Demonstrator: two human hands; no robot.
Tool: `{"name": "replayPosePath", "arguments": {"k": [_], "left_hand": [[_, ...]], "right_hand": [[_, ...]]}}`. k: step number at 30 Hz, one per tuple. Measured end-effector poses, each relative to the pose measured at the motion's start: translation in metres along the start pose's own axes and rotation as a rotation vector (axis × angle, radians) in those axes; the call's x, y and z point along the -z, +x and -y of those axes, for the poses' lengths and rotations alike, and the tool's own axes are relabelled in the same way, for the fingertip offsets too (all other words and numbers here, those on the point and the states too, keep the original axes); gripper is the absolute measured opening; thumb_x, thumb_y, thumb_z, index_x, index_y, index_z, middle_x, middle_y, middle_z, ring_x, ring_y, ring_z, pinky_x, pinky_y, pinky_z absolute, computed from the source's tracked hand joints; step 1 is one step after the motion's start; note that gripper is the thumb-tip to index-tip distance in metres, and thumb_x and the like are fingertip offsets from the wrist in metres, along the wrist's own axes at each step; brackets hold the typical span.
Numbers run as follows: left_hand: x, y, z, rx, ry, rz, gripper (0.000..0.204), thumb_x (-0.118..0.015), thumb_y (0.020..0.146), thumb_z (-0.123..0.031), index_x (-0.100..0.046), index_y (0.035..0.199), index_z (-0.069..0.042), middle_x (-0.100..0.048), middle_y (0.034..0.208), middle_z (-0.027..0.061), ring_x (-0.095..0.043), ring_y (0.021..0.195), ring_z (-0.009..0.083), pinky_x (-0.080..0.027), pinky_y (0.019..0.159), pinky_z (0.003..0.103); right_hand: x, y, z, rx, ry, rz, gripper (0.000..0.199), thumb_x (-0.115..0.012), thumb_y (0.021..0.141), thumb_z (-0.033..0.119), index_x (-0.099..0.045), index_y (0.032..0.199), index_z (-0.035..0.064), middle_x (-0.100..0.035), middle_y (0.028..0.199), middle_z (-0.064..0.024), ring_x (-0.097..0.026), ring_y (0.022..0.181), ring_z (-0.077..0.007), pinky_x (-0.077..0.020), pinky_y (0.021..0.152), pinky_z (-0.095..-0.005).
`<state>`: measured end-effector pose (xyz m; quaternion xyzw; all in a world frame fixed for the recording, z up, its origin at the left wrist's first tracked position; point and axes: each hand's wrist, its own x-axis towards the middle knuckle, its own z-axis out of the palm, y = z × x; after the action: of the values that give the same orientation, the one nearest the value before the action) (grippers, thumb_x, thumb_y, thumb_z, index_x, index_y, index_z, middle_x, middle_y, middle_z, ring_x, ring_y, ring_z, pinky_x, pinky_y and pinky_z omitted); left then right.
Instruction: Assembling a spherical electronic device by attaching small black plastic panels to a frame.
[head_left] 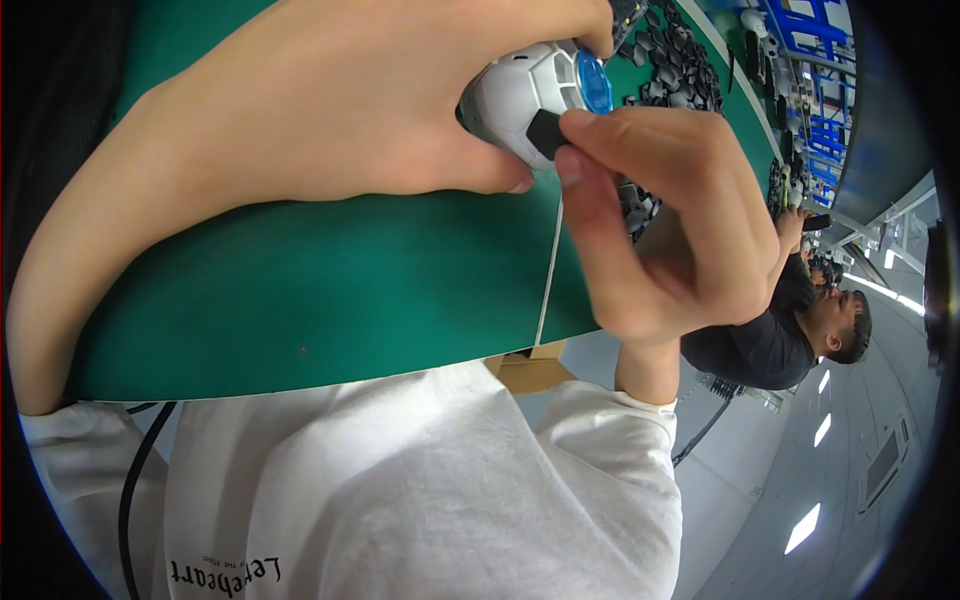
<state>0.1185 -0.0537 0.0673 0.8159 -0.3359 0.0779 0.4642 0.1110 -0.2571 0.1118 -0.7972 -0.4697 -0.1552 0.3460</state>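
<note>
My left hand [330,110] wraps around a white plastic ball [505,95] patterned like a football, its thumb along the lower side. A round translucent blue part [594,82] sits at the ball's right end, next to open slots in the shell. Thumb and forefinger of my right hand [690,210] pinch a small black five-sided piece [545,132] against the ball's surface. Whether that piece is seated flush cannot be made out. Most of the ball's far left side is hidden by my left hand.
Many loose dark grey pieces [680,70] lie heaped on the green tabletop [380,280] beyond my right hand. A thin white line [549,275] crosses the table. An open cardboard box [530,373] shows below its edge. Another person in black [760,345] works at the right, near blue racks [825,30].
</note>
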Motion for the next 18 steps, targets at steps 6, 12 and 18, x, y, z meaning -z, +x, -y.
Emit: {"name": "replayPosePath", "arguments": {"k": [6, 12, 18], "left_hand": [[0.0, 0.011, -0.002, 0.03, -0.081, 0.042, 0.047, -0.078, 0.081, -0.022, -0.059, 0.119, -0.004, -0.054, 0.104, 0.0134, -0.056, 0.083, 0.0263, -0.049, 0.076, 0.034], [0.006, 0.017, -0.007, 0.192, -0.32, 0.181, 0.049, -0.078, 0.082, -0.027, -0.059, 0.121, -0.004, -0.053, 0.101, 0.0128, -0.054, 0.089, 0.0282, -0.046, 0.086, 0.039], [0.014, 0.035, -0.013, 0.233, -0.248, 0.311, 0.044, -0.076, 0.084, -0.027, -0.061, 0.117, -0.003, -0.056, 0.112, 0.0161, -0.055, 0.098, 0.0307, -0.044, 0.092, 0.041]], "right_hand": [[-0.004, -0.005, -0.006, 0.048, -0.146, -0.097, 0.022, -0.069, 0.06, -0.007, -0.072, 0.082, -0.0019, -0.068, 0.08, -0.0084, -0.054, 0.063, -0.0149, -0.0424, 0.058, -0.0224], [0.002, -0.004, -0.011, -0.06, 0.005, -0.055, 0.02, -0.069, 0.059, -0.006, -0.071, 0.078, -0.0009, -0.067, 0.08, -0.008, -0.05, 0.063, -0.0148, -0.0392, 0.055, -0.0224], [0.007, -0.006, -0.015, -0.083, 0.084, -0.025, 0.018, -0.069, 0.059, -0.006, -0.069, 0.076, -0.0003, -0.067, 0.079, -0.0079, -0.049, 0.065, -0.0141, -0.0372, 0.054, -0.0223]]}}
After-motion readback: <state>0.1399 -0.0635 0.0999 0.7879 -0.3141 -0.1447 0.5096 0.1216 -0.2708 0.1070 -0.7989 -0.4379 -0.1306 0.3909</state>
